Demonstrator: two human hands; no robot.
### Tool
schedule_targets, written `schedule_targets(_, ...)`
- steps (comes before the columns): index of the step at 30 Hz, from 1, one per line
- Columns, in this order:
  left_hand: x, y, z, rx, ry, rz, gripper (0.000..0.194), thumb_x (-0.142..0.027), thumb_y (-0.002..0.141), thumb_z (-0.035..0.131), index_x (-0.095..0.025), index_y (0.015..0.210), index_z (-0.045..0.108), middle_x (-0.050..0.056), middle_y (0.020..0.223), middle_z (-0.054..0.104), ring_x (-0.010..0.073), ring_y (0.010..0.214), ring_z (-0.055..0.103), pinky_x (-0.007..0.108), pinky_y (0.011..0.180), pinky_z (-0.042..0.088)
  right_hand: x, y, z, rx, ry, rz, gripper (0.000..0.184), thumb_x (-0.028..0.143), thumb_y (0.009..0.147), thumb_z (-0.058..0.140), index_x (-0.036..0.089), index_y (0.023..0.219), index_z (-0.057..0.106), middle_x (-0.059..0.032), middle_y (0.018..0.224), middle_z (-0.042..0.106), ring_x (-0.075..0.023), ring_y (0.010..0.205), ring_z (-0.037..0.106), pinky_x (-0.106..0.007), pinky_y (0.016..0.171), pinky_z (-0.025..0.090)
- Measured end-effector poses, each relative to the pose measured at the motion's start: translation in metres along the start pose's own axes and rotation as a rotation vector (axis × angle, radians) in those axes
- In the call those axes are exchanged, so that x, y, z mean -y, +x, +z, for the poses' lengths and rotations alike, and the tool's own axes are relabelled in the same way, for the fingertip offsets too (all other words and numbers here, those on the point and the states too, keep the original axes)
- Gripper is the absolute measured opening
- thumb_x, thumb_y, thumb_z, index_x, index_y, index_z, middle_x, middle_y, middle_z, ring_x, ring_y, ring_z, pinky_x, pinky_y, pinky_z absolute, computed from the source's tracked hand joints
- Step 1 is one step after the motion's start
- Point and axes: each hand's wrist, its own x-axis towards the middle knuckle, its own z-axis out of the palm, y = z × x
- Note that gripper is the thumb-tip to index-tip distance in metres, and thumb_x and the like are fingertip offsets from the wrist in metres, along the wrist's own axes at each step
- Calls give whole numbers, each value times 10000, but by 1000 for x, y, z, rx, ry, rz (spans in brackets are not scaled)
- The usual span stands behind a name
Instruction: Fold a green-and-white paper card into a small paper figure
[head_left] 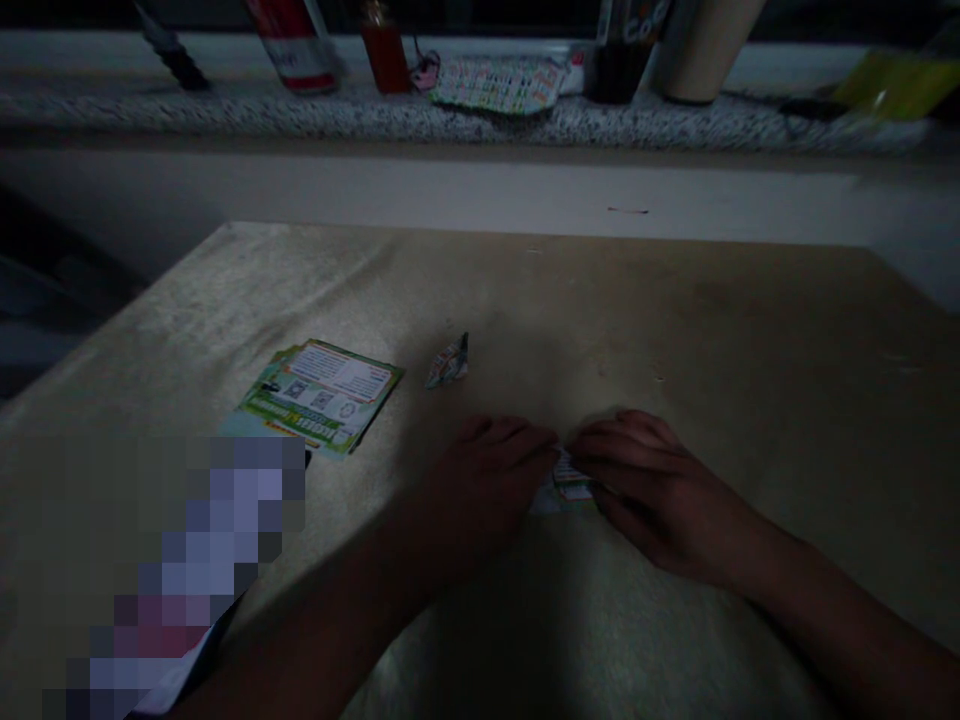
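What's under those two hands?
Part of a printed paper shows between the left hand and the right hand. Their fingers cover the rest, so its full shape, and anything beneath it, can't be seen.

Speckled sill [480,124] — red container [292,45], printed packet [499,84], dark bottle [621,62], beige cylinder [703,50] beside it

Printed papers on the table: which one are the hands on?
The sheet, partly hidden between left hand and right hand. The leaflet stack and small folded piece lie untouched, farther left.
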Motion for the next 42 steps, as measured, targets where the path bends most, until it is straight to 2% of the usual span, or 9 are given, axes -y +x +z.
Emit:
schedule_targets(2, 0, -2, -3, 15, -35, -7, 329, -183, 975, 577, -193, 1304, 578, 62, 1336, 646, 258, 1193, 560, 467, 1019, 376, 1, 0, -1, 29, -6, 2, 370, 184, 918, 625, 213, 1286, 648, -79, 1225, 706, -257, 1190, 617, -512, 1109, 393)
schedule_targets(6, 3, -7, -7, 16, -115, -13, 517, -320, 889, 724, -218, 1363, 544, 59, 1399, 618, 271, 1273, 522, 470, 1063, 346, 0, 0, -2, 54, -13, 18, 337, 270, 893, 708, 197, 1221, 682, -83, 1228, 695, -266, 1203, 610, -514, 1121, 392)
schedule_targets(11, 4, -7, -6, -7, -136, -22, 435, -309, 910, 695, -222, 1322, 583, 61, 1401, 625, 268, 1265, 535, 473, 1064, 353, -5, -1, -1, 40, -14, -2, 287, 248, 924, 675, 215, 1208, 693, -79, 1200, 699, -260, 1181, 622, -504, 1086, 420)
schedule_targets(15, 4, -7, -7, 12, -168, -30, 448, -295, 892, 716, -243, 1319, 592, 51, 1428, 609, 269, 1300, 518, 483, 1093, 344, -5, -1, -1, 57, -10, 3, 312, 283, 911, 697, 221, 1217, 687, -82, 1219, 693, -274, 1205, 601, -510, 1076, 420)
schedule_targets(20, 4, -7, -8, 15, -199, -43, 424, -254, 902, 704, -257, 1313, 601, 25, 1409, 623, 239, 1308, 512, 457, 1110, 337, -5, -1, -1, 59, -6, 8, 247, 262, 933, 667, 225, 1176, 694, -77, 1220, 693, -264, 1201, 601, -497, 1055, 430)
schedule_targets(24, 5, -9, -6, 14, -198, -51, 494, -305, 853, 770, -260, 1316, 604, 31, 1428, 611, 256, 1321, 501, 474, 1123, 323, -4, -1, -1, 44, -20, 16, 285, 270, 902, 704, 219, 1183, 703, -86, 1213, 700, -280, 1201, 608, -503, 1045, 442)
schedule_targets(35, 5, -10, -10, 21, -237, -42, 370, -224, 903, 705, -278, 1263, 635, 26, 1386, 641, 237, 1313, 534, 451, 1113, 358, -5, -2, 0, 61, -14, 11, 294, 287, 922, 695, 230, 1210, 684, -75, 1242, 682, -271, 1218, 583, -497, 1054, 415)
schedule_targets(40, 6, -12, -9, 8, -203, -62, 447, -292, 835, 793, -255, 1251, 633, 47, 1413, 621, 243, 1323, 533, 451, 1111, 349, -4, -2, 0, 61, -5, 17, 286, 301, 913, 711, 227, 1188, 692, -64, 1230, 683, -262, 1213, 581, -479, 1054, 411)
schedule_targets(42, 7, -13, -9, 12, -197, -67, 421, -287, 844, 787, -257, 1236, 638, 40, 1406, 625, 232, 1312, 545, 439, 1099, 356, -5, -2, 0, 58, -10, 13, 275, 295, 923, 699, 230, 1190, 692, -62, 1231, 683, -257, 1215, 581, -474, 1057, 409)
